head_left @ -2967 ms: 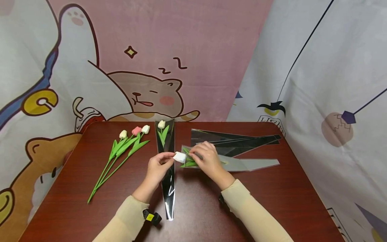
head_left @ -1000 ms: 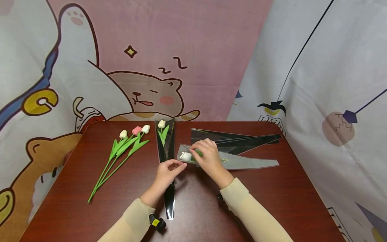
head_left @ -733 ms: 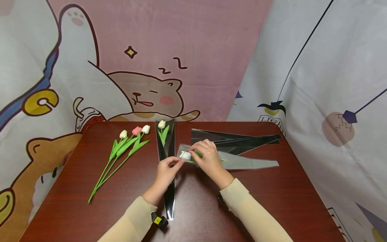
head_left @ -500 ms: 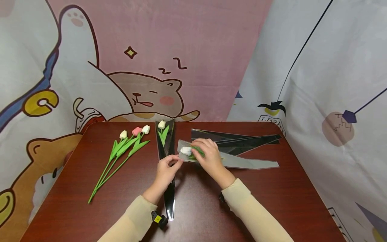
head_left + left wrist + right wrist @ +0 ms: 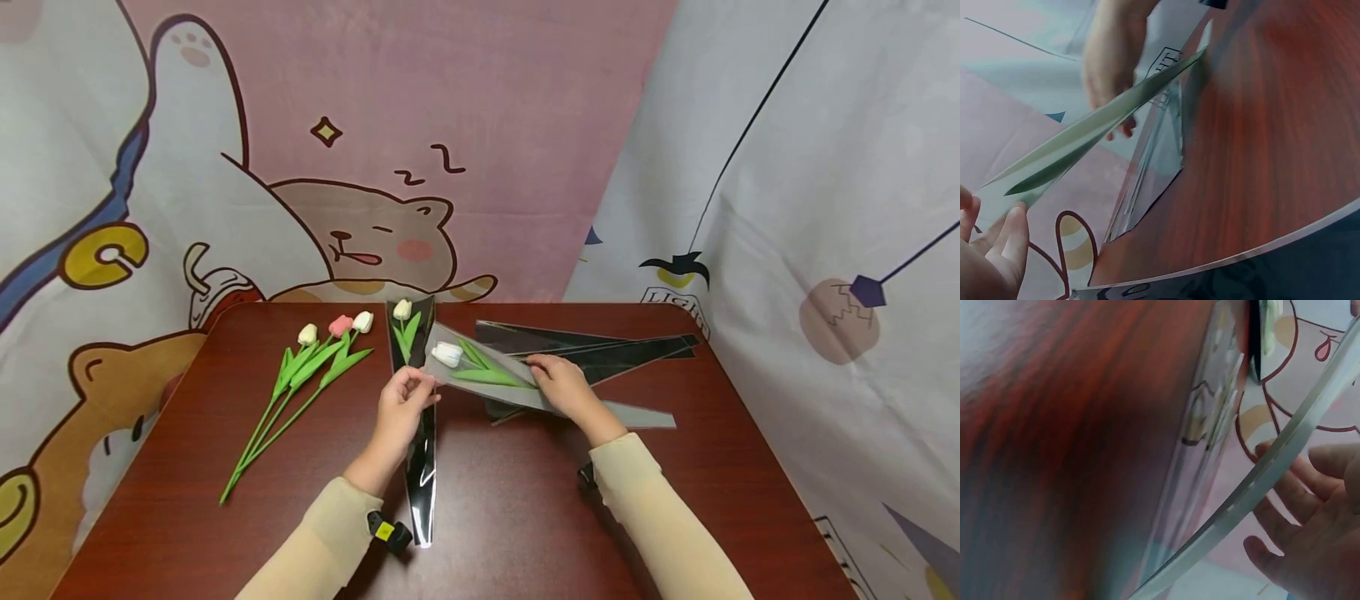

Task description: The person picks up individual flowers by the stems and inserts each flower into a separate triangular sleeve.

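Note:
My left hand pinches the near corner of the open end of a translucent grey flower sleeve. Inside the sleeve lies a white tulip, its green leaves showing through the film. My right hand is at the sleeve's upper edge, about halfway along. In the right wrist view the right fingers are spread and loosely bent behind the sleeve, with the thumb by its edge. The left wrist view shows the sleeve slanting up from the left fingertips, partly in front of the right hand.
A dark sleeve with a cream tulip lies lengthwise beside the left hand. Three loose tulips, two pale and one pink, lie at the left. Flat dark sleeves lie at the back right of the brown table.
The white tulip's head went inside the sleeve's open end. Since then the sleeve has been raised and tilted, and my right hand has moved right along it. My left hand has shifted up and left.

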Tool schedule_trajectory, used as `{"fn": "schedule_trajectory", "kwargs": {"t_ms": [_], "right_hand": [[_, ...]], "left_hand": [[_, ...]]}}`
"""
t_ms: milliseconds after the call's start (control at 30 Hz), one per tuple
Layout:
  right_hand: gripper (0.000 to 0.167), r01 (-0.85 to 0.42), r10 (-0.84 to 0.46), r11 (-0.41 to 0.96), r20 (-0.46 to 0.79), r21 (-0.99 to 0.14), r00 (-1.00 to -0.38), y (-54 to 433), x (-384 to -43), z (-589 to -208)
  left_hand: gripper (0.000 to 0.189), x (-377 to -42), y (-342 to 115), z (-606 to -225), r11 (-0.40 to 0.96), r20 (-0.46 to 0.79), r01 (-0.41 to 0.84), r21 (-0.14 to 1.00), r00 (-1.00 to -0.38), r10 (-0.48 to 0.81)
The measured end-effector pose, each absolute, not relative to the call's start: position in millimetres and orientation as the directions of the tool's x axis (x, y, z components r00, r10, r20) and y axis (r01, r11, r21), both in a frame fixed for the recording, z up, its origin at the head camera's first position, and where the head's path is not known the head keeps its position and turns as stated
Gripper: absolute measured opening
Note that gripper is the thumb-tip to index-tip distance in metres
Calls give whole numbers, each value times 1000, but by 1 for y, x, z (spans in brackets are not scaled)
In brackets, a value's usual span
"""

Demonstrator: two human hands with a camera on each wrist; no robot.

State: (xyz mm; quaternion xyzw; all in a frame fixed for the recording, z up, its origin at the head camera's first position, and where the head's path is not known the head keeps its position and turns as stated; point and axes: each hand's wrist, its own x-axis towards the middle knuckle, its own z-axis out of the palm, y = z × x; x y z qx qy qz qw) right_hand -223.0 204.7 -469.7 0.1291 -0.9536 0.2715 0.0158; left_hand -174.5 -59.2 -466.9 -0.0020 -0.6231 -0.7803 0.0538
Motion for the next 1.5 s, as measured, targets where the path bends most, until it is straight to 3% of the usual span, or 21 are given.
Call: {"fn": "schedule_trajectory", "kwargs": {"t_ms": [100,267,367,600,767,900,1100,1500], "right_hand": [[21,-253,-236,771,106,-585,-966,207,-222,-474],[11,-278,-162,624,227,-730,-960,196,-214,-470],[12,-257,-95,504,243,-825,-965,179,-202,-447],[17,-175,27,198,184,-964,-983,144,-199,-435],[18,-177,33,93,181,-980,-983,123,-190,-412],[17,-183,8,112,185,-977,-983,114,-184,-396],[20,-159,-55,92,154,-983,-987,109,-204,-424],[14,76,-58,245,-93,-967,-994,96,-232,-481]], "left_hand": [[9,-177,-62,-464,-303,74,98,948,-993,-91],[11,-176,-63,-459,-494,71,87,865,-996,-52],[14,-174,-59,-457,-507,72,67,859,-997,-10],[24,-172,-44,-465,-244,108,78,967,-988,111],[17,-178,-45,-457,-115,159,156,981,-987,18],[17,-186,-56,-443,-26,194,197,980,-977,-90],[20,-198,-77,-432,167,183,158,973,-971,-152],[19,-213,-89,-473,380,52,-13,925,-986,-161]]}}
